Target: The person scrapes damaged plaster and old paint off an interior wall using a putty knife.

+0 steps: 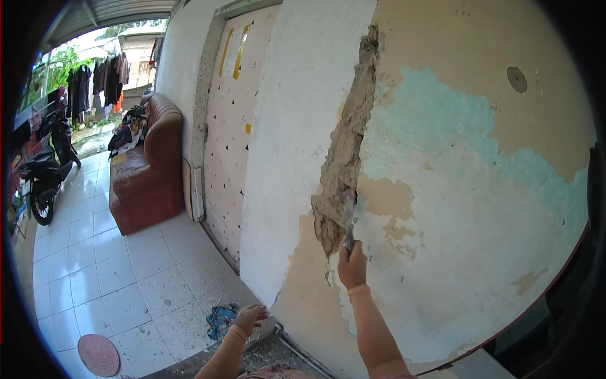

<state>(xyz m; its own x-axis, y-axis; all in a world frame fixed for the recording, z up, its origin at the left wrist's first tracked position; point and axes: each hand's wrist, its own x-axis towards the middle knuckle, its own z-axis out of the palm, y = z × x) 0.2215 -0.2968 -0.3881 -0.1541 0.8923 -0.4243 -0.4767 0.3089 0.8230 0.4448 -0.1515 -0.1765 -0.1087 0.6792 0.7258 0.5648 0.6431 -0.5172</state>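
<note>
My right hand [352, 266] grips the handle of a scraper or putty knife [349, 213]. The tool's blade points up and rests at the right edge of a long, rough gap in the wall plaster [343, 147]. Brown, crumbly material shows inside this gap, which runs from high on the wall down to just above my hand. Around it the wall [426, 284] has patches of white, beige and turquoise paint. Low on the left, my left hand [251, 320] holds nothing, its fingers apart and slightly bent. Behind it a blue patterned cloth [221, 323] lies crumpled on the floor.
Paint flakes litter the white tiled floor [123, 258]. A round pink woven mat [98, 355] lies at lower left. A worn red sofa [151, 175] carries a heap of clothes, beside a patterned door [229, 142]. Farther off stand a motorcycle [47, 166] and hanging laundry [109, 78].
</note>
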